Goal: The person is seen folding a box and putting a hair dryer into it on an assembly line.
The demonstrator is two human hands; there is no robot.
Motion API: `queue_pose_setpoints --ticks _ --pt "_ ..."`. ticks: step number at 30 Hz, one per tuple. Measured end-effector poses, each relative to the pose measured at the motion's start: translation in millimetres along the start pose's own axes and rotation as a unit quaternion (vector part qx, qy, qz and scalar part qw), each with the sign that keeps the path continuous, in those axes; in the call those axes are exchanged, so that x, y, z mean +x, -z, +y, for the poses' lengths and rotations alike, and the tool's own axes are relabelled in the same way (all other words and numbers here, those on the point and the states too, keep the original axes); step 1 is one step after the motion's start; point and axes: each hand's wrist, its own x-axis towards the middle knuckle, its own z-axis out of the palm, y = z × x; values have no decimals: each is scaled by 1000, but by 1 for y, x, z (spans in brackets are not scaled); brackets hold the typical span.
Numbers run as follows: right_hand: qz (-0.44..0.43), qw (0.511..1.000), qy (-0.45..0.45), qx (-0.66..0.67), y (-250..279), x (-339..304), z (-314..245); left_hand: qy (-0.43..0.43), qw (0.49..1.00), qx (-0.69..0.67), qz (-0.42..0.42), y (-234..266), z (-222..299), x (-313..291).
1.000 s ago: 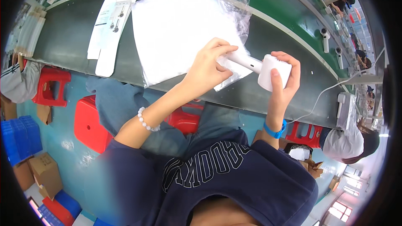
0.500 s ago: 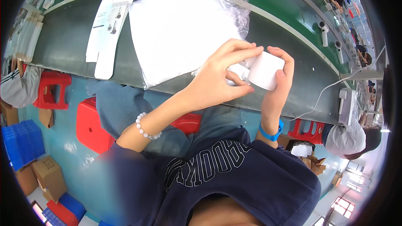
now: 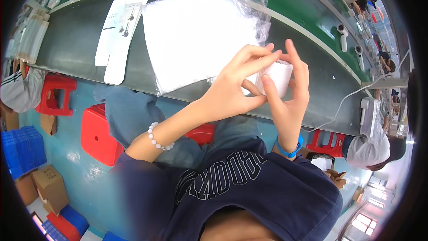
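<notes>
A short white cylinder, perhaps a roll, is held up between my two hands above the table's near edge. My left hand curves round its left side, fingertips at the top and thumb near its lower end. My right hand grips it from the right, the thumb lying across its front and the index finger raised. Something white and shiny by my left fingers is partly hidden. Behind my left hand lies a large stack of white sheets in a clear plastic bag.
Flattened printed cartons lie left of the stack on the dark green table. A white cable hangs at the right. Red stools stand below the table. Co-workers sit at both sides, and white handheld devices stand far right.
My right thumb has shifted left across the cylinder's front and its index finger has lifted. The cylinder has turned and moved slightly left. My left hand stays almost in place.
</notes>
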Motion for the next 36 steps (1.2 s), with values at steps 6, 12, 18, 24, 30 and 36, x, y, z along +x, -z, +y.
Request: queue_pose_setpoints --ticks 6,12,18,24,30,36 --pt "82 994 -13 -69 -12 0 11 -24 999 46 -1 -4 -5 1" --pt "26 999 -30 34 4 6 50 -40 999 2 -21 -7 4 5" --pt "-108 986 124 19 -1 -2 63 45 980 -193 18 -1 -1 13" --pt "-15 982 187 5 4 58 92 -35 999 21 6 -3 -10 11" --pt "154 984 78 -31 -15 211 106 -27 888 414 -199 -15 -41 -26" --pt "137 955 -65 -256 -116 352 156 -101 798 578 -139 -21 -80 -45"
